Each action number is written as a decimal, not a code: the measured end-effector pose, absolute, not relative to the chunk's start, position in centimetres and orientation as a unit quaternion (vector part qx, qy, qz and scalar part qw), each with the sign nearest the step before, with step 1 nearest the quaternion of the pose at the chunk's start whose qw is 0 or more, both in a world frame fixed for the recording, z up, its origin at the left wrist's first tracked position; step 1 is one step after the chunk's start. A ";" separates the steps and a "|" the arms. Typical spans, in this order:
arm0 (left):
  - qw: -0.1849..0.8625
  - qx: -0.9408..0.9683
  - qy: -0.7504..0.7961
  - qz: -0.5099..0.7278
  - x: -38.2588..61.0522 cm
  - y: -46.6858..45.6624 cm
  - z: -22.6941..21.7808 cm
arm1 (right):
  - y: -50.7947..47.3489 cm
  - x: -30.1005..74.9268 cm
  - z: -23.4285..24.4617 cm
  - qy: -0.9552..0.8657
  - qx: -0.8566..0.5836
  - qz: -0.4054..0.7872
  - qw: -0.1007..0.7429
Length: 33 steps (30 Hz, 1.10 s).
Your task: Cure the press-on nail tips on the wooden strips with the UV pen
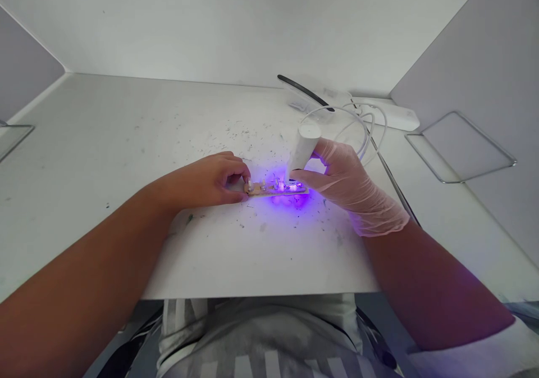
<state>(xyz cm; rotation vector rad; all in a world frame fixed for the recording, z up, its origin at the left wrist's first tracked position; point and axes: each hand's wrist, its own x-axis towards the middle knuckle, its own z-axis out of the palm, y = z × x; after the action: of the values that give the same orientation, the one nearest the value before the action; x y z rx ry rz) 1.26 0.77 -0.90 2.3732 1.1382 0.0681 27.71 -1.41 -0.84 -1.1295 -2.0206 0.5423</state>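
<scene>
My right hand (pixel 341 176), in a thin translucent glove, grips a white handheld UV lamp (pixel 305 142) that points down. Its violet light falls on the right end of a narrow strip (pixel 269 191) lying on the table. Several small clear and whitish pieces stand along this strip; what they are is too small to tell. At the strip's left end my bare left hand (pixel 225 178) pinches it between thumb and fingers. A white cable (pixel 365 136) loops away behind the lamp.
White power strip (pixel 389 113) at the back right, beside a clear plastic pouch with a dark edge (pixel 305 92). Wire frames stand at the right (pixel 461 147) and far left (pixel 17 142). Dark specks dot the white tabletop (pixel 202 254). Walls enclose the back and sides.
</scene>
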 end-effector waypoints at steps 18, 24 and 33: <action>0.253 0.870 0.423 0.020 1.4 0.8 -1.0 | -1.3 27.7 -0.8 -0.790 -0.440 0.210 0.371; 0.254 0.869 0.425 0.020 1.4 0.8 -0.8 | -1.3 27.7 -0.8 -0.792 -0.435 0.206 0.376; 0.253 0.870 0.423 0.024 1.4 0.8 -0.8 | -1.2 27.8 -1.0 -0.793 -0.433 0.202 0.377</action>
<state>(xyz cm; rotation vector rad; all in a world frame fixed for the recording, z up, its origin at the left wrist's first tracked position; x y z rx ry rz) 1.41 0.76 -0.76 2.3645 1.1506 0.0639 27.80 -1.23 -0.98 -1.1082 -2.0289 0.5154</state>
